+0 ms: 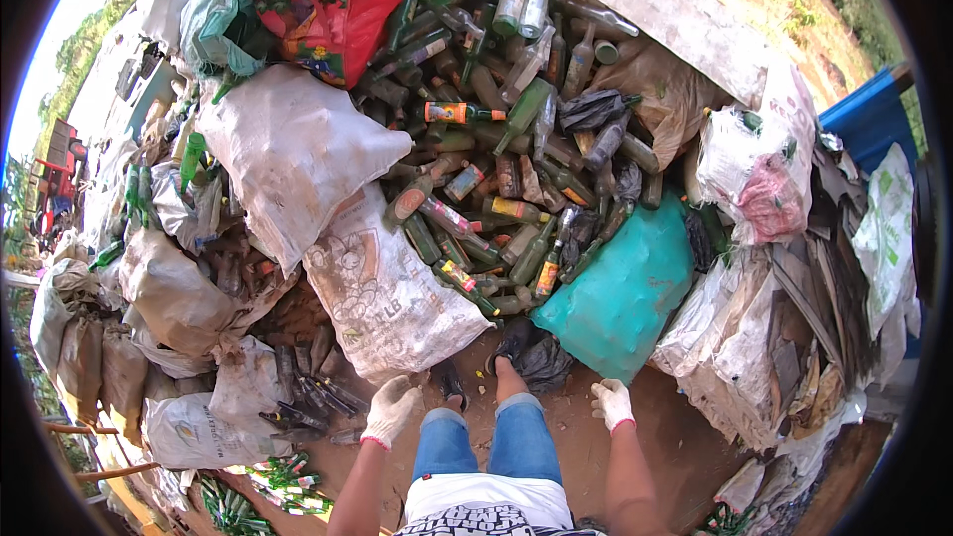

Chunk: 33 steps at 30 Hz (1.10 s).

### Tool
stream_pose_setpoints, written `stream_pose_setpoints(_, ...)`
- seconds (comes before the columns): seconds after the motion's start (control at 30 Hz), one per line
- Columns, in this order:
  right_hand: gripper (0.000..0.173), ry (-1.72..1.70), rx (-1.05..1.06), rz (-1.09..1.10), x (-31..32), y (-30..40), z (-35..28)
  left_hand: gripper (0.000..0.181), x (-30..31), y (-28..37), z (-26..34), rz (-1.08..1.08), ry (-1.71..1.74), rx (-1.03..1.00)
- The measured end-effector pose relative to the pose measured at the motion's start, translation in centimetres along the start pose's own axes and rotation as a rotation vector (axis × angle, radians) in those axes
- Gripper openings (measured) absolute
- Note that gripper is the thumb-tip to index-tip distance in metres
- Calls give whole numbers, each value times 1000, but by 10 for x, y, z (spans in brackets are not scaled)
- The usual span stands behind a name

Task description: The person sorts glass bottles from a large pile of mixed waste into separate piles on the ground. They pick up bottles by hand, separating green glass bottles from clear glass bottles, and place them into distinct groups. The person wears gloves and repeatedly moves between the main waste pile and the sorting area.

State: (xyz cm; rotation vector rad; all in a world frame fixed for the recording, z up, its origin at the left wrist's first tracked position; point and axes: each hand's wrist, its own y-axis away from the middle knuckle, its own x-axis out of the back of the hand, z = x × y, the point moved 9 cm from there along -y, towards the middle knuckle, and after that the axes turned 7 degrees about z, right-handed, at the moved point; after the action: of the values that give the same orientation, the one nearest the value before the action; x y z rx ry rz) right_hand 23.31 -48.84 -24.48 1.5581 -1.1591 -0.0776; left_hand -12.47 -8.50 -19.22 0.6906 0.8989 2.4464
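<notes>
My left hand, in a whitish knitted glove with a pink-edged cuff, is loosely curled with nothing visible in it. It is at the lower edge of a white printed woven sack; whether it touches the sack I cannot tell. My right hand, gloved the same way, hangs with bent fingers just below the lower corner of a teal sack. No object shows in it. Between the two sacks rises a heap of used glass bottles, many dusty, some with labels. A black plastic bag lies beside my foot.
A bulging white sack and a red bag flank the heap on the left. To the right stands a large sack of flat scrap. Loose dark bottles lie on the dirt floor at left. Green bottles are piled lower left.
</notes>
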Motion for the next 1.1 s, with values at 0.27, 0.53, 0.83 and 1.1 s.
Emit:
stream_pose_setpoints(0.27, 63, -151, -23, -215, -140, -126, -92, 64, -172, -73, 3, -368, -923, -323)
stream_pose_setpoints(0.53, 69, -1, 102, 151, -196, -206, -110, 55, -272, -174, 63, -389, -929, -674)
stream_pose_setpoints(0.83, 67, -64, 93, 339, -195, -163, -169, 45, -292, -214, 86, -568, -1391, -717)
stream_pose_setpoints(1.1, 67, -527, -107, -396, -216, -112, -118, 30, -297, -202, 1, -581, -1889, -847)
